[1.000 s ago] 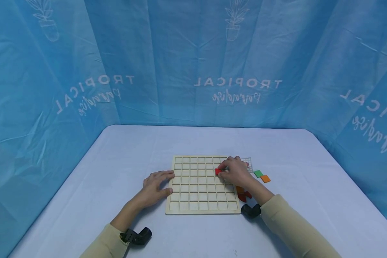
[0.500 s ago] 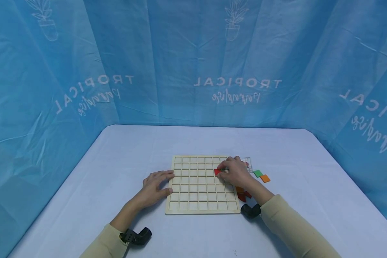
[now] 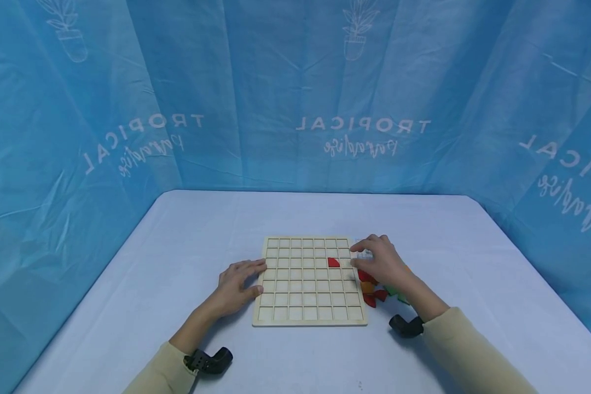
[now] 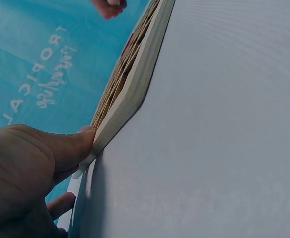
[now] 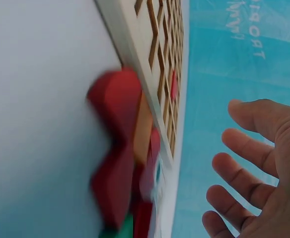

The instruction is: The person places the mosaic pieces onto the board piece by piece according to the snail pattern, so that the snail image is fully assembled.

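Observation:
A pale wooden grid board (image 3: 309, 323) lies on the white table. One red tile with a rounded corner (image 3: 333, 262) sits in a cell towards its far right. My left hand (image 3: 237, 284) rests along the board's left edge; in the left wrist view its thumb (image 4: 78, 148) touches the rim. Just over the right edge hovers my right hand (image 3: 381, 261), thumb and fingers apart, holding nothing. In the right wrist view its fingers (image 5: 244, 181) are spread, and blurred red pieces (image 5: 116, 94) lie beside the board.
Close to the board's right side are loose red pieces (image 3: 369, 300), an orange piece (image 3: 368, 288) and green pieces (image 3: 392, 291), partly under my right forearm. A printed card (image 3: 361, 253) is mostly hidden by my right hand. A blue curtain (image 3: 295, 153) hangs around the table.
My right hand has let go of the red tile, which stays in its cell, and has moved right to the board's edge. The left hand has stayed in place.

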`<state>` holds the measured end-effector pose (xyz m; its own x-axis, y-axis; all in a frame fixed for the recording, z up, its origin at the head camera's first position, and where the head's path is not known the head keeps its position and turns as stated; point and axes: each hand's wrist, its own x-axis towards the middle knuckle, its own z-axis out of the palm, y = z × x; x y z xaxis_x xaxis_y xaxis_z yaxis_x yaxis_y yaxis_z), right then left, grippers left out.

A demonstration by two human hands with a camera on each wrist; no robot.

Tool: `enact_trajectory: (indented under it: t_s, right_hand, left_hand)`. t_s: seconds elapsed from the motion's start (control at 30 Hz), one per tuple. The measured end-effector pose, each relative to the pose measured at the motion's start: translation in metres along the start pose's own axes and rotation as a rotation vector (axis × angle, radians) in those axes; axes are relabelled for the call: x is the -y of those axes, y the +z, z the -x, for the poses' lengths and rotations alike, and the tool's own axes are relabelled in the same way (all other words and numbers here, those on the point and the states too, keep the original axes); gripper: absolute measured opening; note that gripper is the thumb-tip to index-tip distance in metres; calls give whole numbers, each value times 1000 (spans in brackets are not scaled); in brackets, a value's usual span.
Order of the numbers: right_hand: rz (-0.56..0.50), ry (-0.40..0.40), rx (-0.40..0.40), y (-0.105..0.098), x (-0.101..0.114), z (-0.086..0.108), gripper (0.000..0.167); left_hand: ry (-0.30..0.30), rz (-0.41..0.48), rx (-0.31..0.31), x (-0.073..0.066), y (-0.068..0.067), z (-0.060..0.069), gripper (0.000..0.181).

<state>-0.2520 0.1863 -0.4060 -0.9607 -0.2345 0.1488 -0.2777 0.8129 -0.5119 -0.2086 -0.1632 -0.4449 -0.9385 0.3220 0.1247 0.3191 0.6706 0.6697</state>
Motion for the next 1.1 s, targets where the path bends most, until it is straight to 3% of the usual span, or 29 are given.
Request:
enact_trajectory:
  t_s: [0.23, 0.6, 0.77, 1.1]
  right_hand:
    - [-3, 113, -5, -24, -22, 24, 38]
    - [45, 167, -13, -36, -58, 68, 36]
    - [38, 165, -1, -34, -68, 70, 36]
    - [94, 115, -22, -20, -67, 53, 35]
  left_hand:
    - [3, 10, 1, -1, 0, 0, 49]
    - [2, -5, 1, -1, 0, -1, 49]
    - [-4, -5, -1, 0, 0, 0, 49]
    - [2, 7, -9, 0, 0, 0, 50]
